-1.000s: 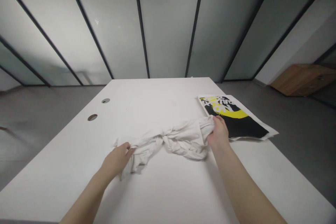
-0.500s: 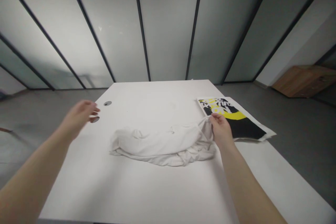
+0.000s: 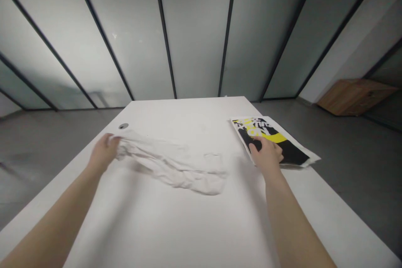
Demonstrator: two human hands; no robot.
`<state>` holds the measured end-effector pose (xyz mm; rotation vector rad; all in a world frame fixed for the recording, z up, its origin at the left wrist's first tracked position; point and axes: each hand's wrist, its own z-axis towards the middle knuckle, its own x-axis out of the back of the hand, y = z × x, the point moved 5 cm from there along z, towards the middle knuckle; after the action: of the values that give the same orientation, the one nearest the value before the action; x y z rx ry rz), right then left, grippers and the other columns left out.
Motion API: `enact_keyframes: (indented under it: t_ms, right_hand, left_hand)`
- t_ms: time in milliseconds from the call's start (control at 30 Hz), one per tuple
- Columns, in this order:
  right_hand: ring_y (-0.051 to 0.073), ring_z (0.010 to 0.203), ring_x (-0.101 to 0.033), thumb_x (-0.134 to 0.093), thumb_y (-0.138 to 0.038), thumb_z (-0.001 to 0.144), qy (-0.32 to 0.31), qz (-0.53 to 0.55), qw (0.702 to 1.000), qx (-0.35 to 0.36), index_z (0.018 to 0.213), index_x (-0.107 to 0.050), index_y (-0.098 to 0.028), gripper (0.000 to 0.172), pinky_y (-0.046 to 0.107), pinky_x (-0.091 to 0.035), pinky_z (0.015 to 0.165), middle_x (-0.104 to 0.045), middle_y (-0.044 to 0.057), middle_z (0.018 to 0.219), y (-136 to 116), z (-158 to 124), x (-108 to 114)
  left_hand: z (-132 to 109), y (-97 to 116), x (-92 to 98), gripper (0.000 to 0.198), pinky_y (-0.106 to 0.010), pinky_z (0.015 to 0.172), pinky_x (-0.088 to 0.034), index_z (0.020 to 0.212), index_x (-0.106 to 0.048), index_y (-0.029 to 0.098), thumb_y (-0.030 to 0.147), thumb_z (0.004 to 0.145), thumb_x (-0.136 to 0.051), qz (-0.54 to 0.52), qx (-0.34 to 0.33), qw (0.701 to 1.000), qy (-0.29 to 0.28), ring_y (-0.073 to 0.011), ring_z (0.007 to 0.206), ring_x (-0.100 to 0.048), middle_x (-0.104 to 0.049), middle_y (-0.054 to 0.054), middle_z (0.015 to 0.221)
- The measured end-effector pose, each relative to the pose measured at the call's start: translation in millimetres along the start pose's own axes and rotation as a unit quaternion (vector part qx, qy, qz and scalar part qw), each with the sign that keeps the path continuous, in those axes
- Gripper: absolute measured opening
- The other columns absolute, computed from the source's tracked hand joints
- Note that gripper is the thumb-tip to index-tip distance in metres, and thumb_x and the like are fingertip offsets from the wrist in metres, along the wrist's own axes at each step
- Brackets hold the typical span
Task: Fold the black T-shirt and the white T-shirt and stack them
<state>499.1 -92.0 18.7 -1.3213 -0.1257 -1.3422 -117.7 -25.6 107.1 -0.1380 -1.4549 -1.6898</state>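
Note:
A thin, crumpled white cloth [image 3: 185, 171] stretches across the white table [image 3: 176, 230], its outline partly smeared by motion. My left hand [image 3: 105, 150] grips its left end and lifts it a little off the tabletop. The cloth's right end lies near the middle of the table. To the right, my right hand [image 3: 266, 153] is apart from the cloth, thumb and fingers parted with nothing between them. It is over the near-left part of a flat black, yellow and white printed sheet or bag [image 3: 292, 148]; I cannot tell whether they touch.
A round grey cable-hole cover [image 3: 123, 126] is set in the table's far left. Frosted glass panels [image 3: 194, 33] with dark frames stand behind the table. A wooden cabinet [image 3: 348, 96] is on the floor at the far right.
My left hand has taken hold of the cloth's left end and pulled it leftward. My right hand has let go of the right end, which has slid left.

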Motion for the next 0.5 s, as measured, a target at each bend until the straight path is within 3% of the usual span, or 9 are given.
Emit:
enact_keyframes:
  t_ms: [100, 167, 200, 267, 333, 400, 500]
  right_hand:
    - [0.054, 0.138, -0.037, -0.084, -0.05, 0.065, -0.037, -0.082, 0.993, -0.07, 0.117, -0.073, -0.026, 0.059, 0.076, -0.025, 0.109, -0.061, 0.02, 0.139, 32.4, 6.7, -1.5]
    - [0.056, 0.133, -0.042, -0.089, -0.049, 0.056, -0.065, -0.087, 0.99, -0.091, 0.1, -0.076, -0.026, 0.052, 0.077, -0.028, 0.105, -0.062, 0.021, 0.135, 49.5, 9.7, -4.6]
    - [0.056, 0.13, -0.044, -0.089, -0.048, 0.057, -0.071, -0.078, 0.99, -0.091, 0.089, -0.076, -0.025, 0.042, 0.077, -0.031, 0.103, -0.063, 0.02, 0.133, 54.2, 10.6, -5.8]
    - [0.053, 0.126, -0.049, -0.083, -0.047, 0.067, -0.06, -0.058, 0.993, -0.082, 0.071, -0.071, -0.024, 0.026, 0.075, -0.035, 0.099, -0.065, 0.019, 0.127, 55.4, 11.6, -5.2]
    - [0.048, 0.12, -0.054, -0.073, -0.046, 0.079, -0.02, -0.039, 0.996, -0.072, 0.066, -0.065, -0.024, 0.027, 0.073, -0.035, 0.098, -0.068, 0.019, 0.114, 47.1, 11.4, 0.3]
    - [0.042, 0.109, -0.06, -0.063, -0.045, 0.088, 0.027, -0.006, 0.998, -0.057, 0.074, -0.064, -0.024, 0.026, 0.067, -0.038, 0.098, -0.068, 0.016, 0.094, 30.9, 9.8, 8.1]
    - [0.034, 0.091, -0.063, -0.048, -0.046, 0.097, 0.06, 0.085, 0.994, -0.039, 0.095, -0.062, -0.023, 0.027, 0.052, -0.044, 0.092, -0.063, 0.011, 0.08, -1.4, 0.9, 14.5]
  left_hand:
    - [41.4, 11.9, 53.5, 0.011, -0.025, 0.082, -0.047, 0.102, -0.053, 0.019, 0.024, 0.095, -0.061, -0.016, -0.047, 0.97, 0.238, -0.0119, 0.081, -0.052, -0.051, 0.006, 0.084]
    - [55.3, 21.4, 67.0, 0.013, -0.028, 0.094, -0.047, 0.106, -0.05, 0.018, 0.02, 0.097, -0.059, -0.013, -0.087, 0.948, 0.307, -0.0129, 0.093, -0.054, -0.053, 0.005, 0.094]
    - [58.7, 24.8, 65.5, 0.013, -0.031, 0.098, -0.047, 0.108, -0.05, 0.018, 0.02, 0.097, -0.057, -0.007, -0.099, 0.946, 0.308, -0.014, 0.097, -0.054, -0.054, 0.004, 0.098]
    - [59.0, 27.8, 45.1, 0.015, -0.036, 0.101, -0.048, 0.111, -0.051, 0.018, 0.021, 0.097, -0.056, 0.017, -0.113, 0.964, 0.239, -0.0177, 0.102, -0.057, -0.058, 0.001, 0.105]
    - [47.8, 23.9, 5.3, 0.024, -0.044, 0.105, -0.049, 0.117, -0.054, 0.018, 0.023, 0.093, -0.058, 0.057, -0.122, 0.986, 0.103, -0.0247, 0.108, -0.061, -0.063, -0.004, 0.115]
    - [22.7, 14.8, -41.3, 0.039, -0.052, 0.113, -0.043, 0.121, -0.055, 0.014, 0.025, 0.085, -0.064, 0.104, -0.131, 0.986, -0.026, -0.035, 0.124, -0.058, -0.064, -0.015, 0.126]
    - [-33.9, 11.2, -95.4, 0.044, -0.059, 0.122, -0.032, 0.127, -0.058, 0.014, 0.028, 0.085, -0.058, 0.119, -0.174, 0.973, -0.089, -0.0402, 0.143, -0.046, -0.059, -0.022, 0.141]
